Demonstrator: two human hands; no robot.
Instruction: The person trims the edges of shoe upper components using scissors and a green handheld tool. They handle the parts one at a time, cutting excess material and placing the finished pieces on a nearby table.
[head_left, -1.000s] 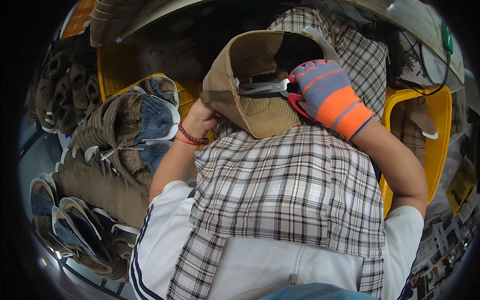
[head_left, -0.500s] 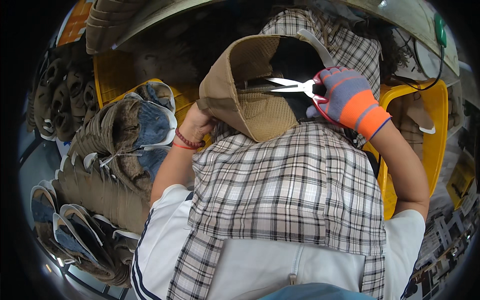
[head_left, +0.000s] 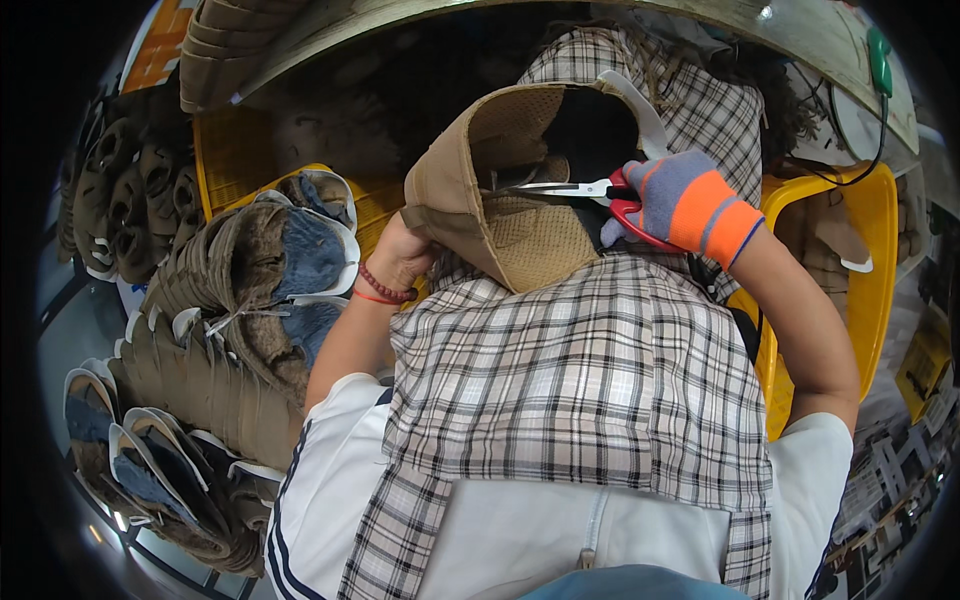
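A tan shoe upper (head_left: 447,165) with a mesh lining and a white stiff edge piece rests over my lap, its opening facing right. My bare left hand (head_left: 405,247) grips its left side, with the fingers partly hidden beneath it. In a grey and orange glove, my right hand (head_left: 672,205) is closed round the red handles of a pair of scissors (head_left: 592,189). The blades are nearly together and reach into the upper's opening. Whether thread or cloth lies between them, I cannot tell.
Stacked brown uppers with fur linings (head_left: 215,310) lie at my left, near a yellow crate (head_left: 232,150). A second yellow crate (head_left: 880,230) with brown pieces stands at the right. Across the far side runs a table edge (head_left: 400,42); a green-handled tool (head_left: 880,62) hangs at its right.
The scissor blades have closed from wide apart to nearly together. My right hand has moved slightly left and down, and the upper has shifted slightly right and down.
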